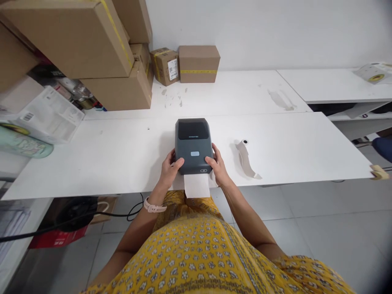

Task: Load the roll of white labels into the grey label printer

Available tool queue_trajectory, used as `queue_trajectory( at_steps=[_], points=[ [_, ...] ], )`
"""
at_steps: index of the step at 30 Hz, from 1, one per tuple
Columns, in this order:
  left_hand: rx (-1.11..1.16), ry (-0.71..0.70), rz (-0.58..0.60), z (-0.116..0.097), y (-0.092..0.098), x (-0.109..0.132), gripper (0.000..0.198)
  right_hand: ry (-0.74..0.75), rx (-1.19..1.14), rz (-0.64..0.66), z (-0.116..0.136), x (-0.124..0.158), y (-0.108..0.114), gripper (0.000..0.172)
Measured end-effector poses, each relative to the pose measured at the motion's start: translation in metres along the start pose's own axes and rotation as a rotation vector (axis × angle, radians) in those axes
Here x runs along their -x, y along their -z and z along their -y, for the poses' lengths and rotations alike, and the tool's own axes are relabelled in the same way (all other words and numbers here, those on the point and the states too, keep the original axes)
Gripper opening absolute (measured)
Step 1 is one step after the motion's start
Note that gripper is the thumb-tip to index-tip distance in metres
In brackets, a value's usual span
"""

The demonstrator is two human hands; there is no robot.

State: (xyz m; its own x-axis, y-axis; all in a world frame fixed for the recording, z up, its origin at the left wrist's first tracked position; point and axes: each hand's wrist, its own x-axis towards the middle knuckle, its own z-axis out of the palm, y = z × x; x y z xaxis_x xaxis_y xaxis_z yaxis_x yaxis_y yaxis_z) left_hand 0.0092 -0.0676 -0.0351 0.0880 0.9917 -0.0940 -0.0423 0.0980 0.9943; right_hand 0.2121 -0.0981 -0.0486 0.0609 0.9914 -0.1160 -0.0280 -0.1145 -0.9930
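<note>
A dark grey label printer sits near the front edge of the white table. Blank white label paper sticks out of its front and reaches past the table edge. My left hand grips the printer's left side, thumb on its top front corner. On the opposite side my right hand holds it the same way, thumb on top. Fingertips of both hands are partly hidden behind the printer's sides. To the right lies a small roll of white paper, its loose strip curling toward me.
Stacked cardboard boxes fill the back left. Two smaller boxes, one a plain carton, stand against the wall. A white package and a mint-green bottle are at far left. A black cable hangs below the table's left side.
</note>
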Motion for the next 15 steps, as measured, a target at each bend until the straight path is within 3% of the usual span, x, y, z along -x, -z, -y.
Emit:
queue_trajectory(
  at_steps=[3,7,8,11,15],
  points=[
    [-0.003,-0.014,-0.018,0.0,-0.001,0.013,0.076,0.059,0.081,-0.016,0.008,0.005,-0.001,0.097],
    [-0.114,-0.06,-0.292,0.012,-0.001,0.061,0.058,0.383,0.354,-0.127,0.019,0.014,-0.002,0.072],
    [-0.11,-0.019,-0.306,0.016,-0.002,0.073,0.049,0.445,0.364,-0.12,0.02,0.015,-0.003,0.066],
    [-0.059,0.2,0.022,0.023,-0.006,0.096,0.042,0.498,0.237,-0.056,0.016,0.013,-0.003,0.059],
    [0.033,0.38,0.197,0.022,-0.016,0.088,0.043,0.461,0.091,-0.055,0.007,0.009,-0.005,0.063]
  ],
)
